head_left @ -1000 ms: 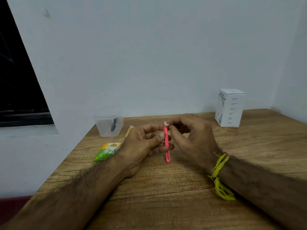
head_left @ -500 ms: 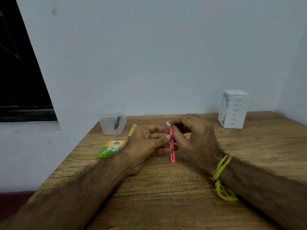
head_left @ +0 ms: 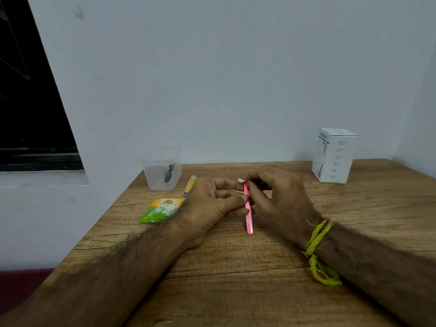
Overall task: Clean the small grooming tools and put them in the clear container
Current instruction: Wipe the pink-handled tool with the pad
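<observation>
While pinched—pink tweezers (head_left: 248, 214), both hands.

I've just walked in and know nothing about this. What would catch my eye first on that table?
Most striking is the pink tool, held upright at the middle of the wooden table by the left hand, while the right hand pinches a small white wipe at its top. At the far left stands a clear container with something dark inside; a white box stands far right.
</observation>
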